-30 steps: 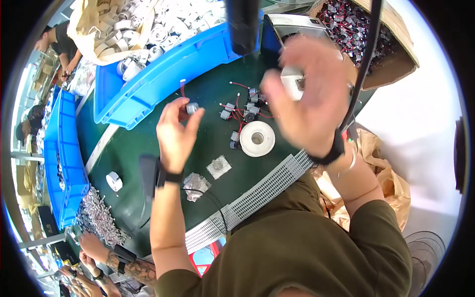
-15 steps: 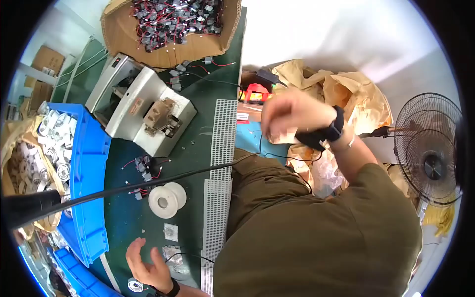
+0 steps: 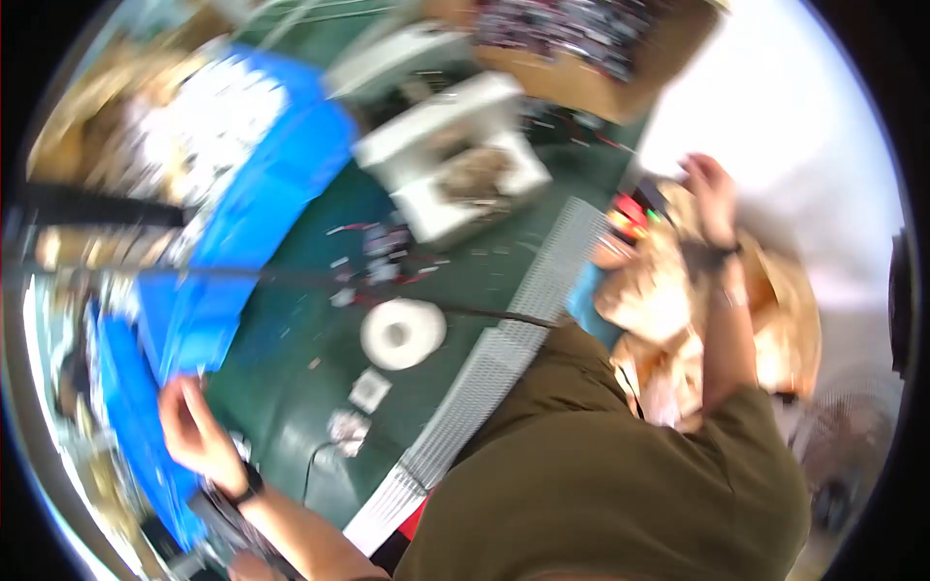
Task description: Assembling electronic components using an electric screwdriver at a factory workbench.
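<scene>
My left hand (image 3: 201, 436) is raised beside the lower end of the long blue bin (image 3: 281, 208). Its thumb and fingers stand apart, and nothing shows clearly between them. Out to the right, my right hand (image 3: 714, 198) hangs over brown paper (image 3: 775, 290), near a small red-and-yellow item (image 3: 630, 215); its fingers look loosely bent and apart, with nothing visible in them. Both hands wear dark wrist bands. A white spool (image 3: 426, 334) lies on the green bench (image 3: 291, 407), close to a cluster of small motors with red wires (image 3: 385, 254). The picture is smeared by motion.
A pale metal machine (image 3: 436, 208) stands at the far side. Behind it is a cardboard box (image 3: 572, 82) of wired parts. A perforated white strip (image 3: 494, 368) runs along the bench edge. A dark cable (image 3: 484, 313) crosses the bench. A fan (image 3: 843, 426) stands at right.
The view has swung round, so the bench now lies slanted. My left hand has moved from the bench toward the blue bins. My right hand has moved outward, farther from my body.
</scene>
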Tool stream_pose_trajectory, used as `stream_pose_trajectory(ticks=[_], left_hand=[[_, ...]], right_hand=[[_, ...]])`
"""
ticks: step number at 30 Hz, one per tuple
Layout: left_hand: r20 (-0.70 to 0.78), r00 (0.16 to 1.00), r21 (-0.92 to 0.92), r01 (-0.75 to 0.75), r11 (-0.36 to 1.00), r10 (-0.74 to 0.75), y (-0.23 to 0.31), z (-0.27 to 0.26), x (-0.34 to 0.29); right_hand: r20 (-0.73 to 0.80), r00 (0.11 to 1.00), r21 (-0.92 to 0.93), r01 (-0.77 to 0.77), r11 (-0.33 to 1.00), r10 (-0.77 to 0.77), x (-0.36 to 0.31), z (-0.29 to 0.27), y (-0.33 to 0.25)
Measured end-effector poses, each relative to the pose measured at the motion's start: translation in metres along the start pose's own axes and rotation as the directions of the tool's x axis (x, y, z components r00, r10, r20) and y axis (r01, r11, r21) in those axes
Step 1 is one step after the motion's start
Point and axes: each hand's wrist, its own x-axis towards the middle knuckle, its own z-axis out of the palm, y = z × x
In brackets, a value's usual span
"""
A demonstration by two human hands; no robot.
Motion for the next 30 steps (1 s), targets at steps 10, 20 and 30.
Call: stream_pose_trajectory(ticks=[10,20,30], left_hand=[[0.749,0.660,0.458,-0.572,0.681,0.050,-0.104,0.073,0.194],[0.776,0.518,0.630,-0.607,0.485,-0.359,-0.139,0.098,0.220],[0.149,0.989,-0.165,0.042,0.985,-0.017,-0.040,0.025,0.137]], right_hand=[[0.670,0.397,0.529,0.338,0.778,-0.628,-0.149,0.067,-0.223],[0.602,0.240,0.662,0.384,0.644,-0.762,-0.165,0.135,-0.266],[0.752,0.114,0.142,0.934,0.328,-0.649,-0.160,0.230,-0.294]])
